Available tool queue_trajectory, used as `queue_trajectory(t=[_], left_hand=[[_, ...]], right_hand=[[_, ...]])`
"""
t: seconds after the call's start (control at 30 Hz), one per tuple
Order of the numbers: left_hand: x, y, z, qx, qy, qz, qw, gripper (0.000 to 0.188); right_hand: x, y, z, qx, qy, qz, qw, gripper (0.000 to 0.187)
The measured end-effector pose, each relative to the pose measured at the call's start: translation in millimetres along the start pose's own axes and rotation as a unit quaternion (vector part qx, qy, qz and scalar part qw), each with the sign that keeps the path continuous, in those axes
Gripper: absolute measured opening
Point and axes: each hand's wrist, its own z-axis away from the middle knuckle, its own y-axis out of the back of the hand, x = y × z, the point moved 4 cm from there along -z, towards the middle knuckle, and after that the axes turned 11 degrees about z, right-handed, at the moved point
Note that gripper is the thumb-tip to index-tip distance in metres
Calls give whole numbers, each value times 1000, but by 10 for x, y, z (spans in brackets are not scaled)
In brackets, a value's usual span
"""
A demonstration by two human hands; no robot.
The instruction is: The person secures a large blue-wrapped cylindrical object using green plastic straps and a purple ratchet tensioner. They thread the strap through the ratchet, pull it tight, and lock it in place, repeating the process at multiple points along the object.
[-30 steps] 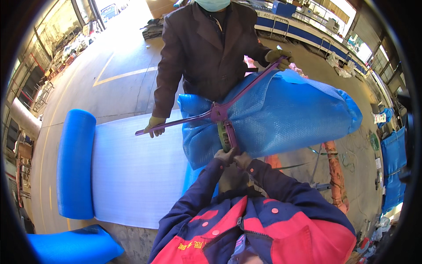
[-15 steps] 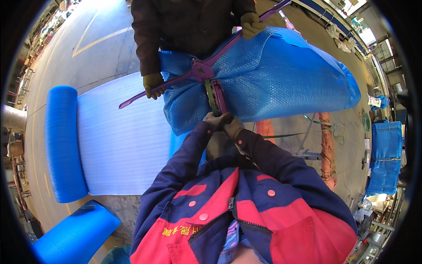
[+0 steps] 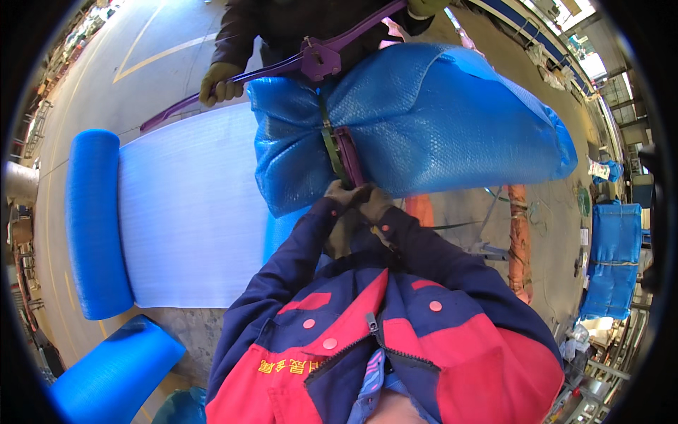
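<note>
A bundle wrapped in blue bubble wrap (image 3: 452,120) lies across in front of me, cinched by a green strap (image 3: 329,141). On its near side a purple strap tensioner (image 3: 347,152) stands along the strap. My gloved left hand (image 3: 342,193) and my gloved right hand (image 3: 376,203) are closed side by side at the tensioner's near end, partly hiding it. Across the bundle, a person in dark clothing holds a long-handled purple strapping crimper (image 3: 321,60) with gloved hands, one on each handle. Its head is just beyond the bundle's far edge, apart from the strap.
On the left a wide white foam sheet (image 3: 191,212) runs out from a blue roll (image 3: 95,226). Another blue roll (image 3: 116,371) lies nearer me. Orange-wrapped posts (image 3: 519,244) stand under the bundle's right side. A blue-wrapped stack (image 3: 613,258) stands at far right.
The other person's crimper has come off the strap and moved away from me and leftward. My hands stay on the tensioner.
</note>
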Motion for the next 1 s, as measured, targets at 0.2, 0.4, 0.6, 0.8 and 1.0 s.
queue_trajectory(t=[0.2,0.4,0.6,0.8,1.0], left_hand=[[181,-797,112,-126,33,39,991,42],[685,-624,596,-208,-171,-396,878,62],[2024,-285,-5,114,-355,-485,791,102],[2727,-1381,-910,89,-453,-510,726,111],[3341,-2301,-1854,55,-417,-589,690,90]], right_hand=[[431,1125,290,0,120,180,976,45],[983,1394,1109,-65,-70,-136,986,39],[1408,963,1629,137,-122,-441,878,34],[1766,1621,1404,181,-151,-509,828,31],[2194,2096,512,79,-129,-629,763,39]])
